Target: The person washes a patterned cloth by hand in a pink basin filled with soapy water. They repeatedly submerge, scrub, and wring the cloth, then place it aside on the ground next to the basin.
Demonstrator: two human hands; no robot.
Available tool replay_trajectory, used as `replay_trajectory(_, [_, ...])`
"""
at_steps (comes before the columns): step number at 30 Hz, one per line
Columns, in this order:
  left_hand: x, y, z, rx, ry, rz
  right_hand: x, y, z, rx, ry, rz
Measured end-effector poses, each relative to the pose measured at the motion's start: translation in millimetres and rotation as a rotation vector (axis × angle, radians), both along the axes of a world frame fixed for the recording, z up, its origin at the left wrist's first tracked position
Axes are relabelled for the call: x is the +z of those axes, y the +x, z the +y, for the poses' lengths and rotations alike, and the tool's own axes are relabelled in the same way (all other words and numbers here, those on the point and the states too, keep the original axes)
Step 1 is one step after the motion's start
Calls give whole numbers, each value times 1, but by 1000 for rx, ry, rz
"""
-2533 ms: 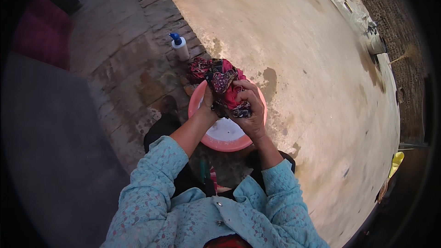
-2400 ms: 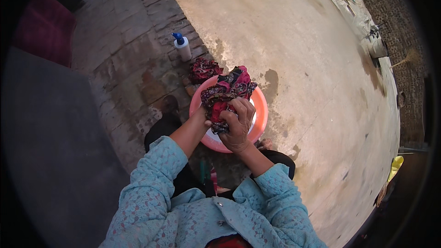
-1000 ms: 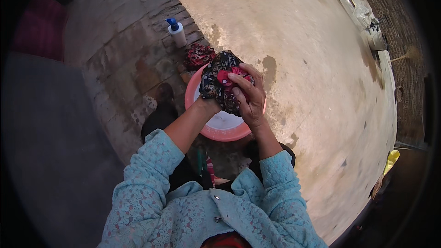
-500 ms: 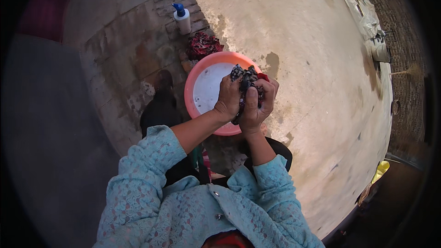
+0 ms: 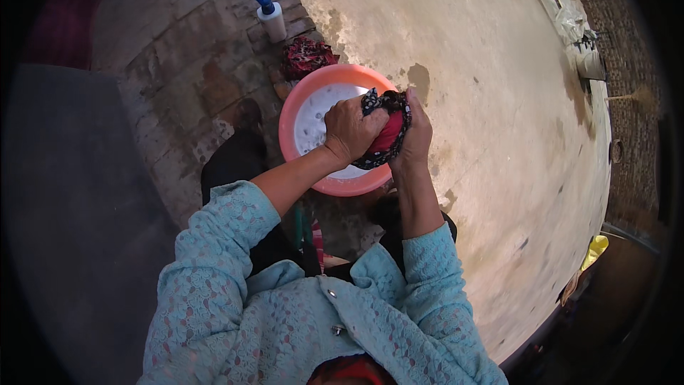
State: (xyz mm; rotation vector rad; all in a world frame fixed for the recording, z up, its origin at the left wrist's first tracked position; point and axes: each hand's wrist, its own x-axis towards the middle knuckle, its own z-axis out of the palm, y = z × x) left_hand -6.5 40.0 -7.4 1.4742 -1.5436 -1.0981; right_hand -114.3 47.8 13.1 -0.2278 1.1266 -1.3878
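Wringing step, by the look of it: wet red-and-black patterned cloth bunched tight between both hands, held just above the pink basin. Left hand clenched over the cloth's left side, knuckles up. Right hand wrapped round the right side, grip closed on the same cloth. Cloth over the basin's right half, not touching the sudsy water as far as visible.

Next move probably calls for a firm opposite twist of the two hands, kept over the basin so drips fall inside, not on the ground.

Second patterned cloth bunched on the ground just beyond the basin's far rim. White bottle with blue pump top upright, near that cloth, further out.

Surface: basin on bare ground outdoors, brick paving to the left, pale smooth concrete to the right, damp patches near the basin. Brick wall at far right, light sacking beside it. Yellow object at right edge, unclear what. Light blue lace sleeves at bottom.
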Motion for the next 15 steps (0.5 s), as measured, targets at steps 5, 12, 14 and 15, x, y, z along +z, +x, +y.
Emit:
replay_trajectory(5, [-20, 9, -23, -100, 220, 63, -8, -8, -5, 131, -87, 185])
replay_trajectory(12, [-32, 28, -28, -279, 374, 232, -41, -32, 6, 229, -31, 789])
replay_trajectory(14, [-42, 32, -30, -249, 429, 330, -52, -37, 5, 193, -22, 762])
replay_trajectory(15, [-41, 33, -30, -222, 456, 299, -57, -38, 5, 165, -37, 746])
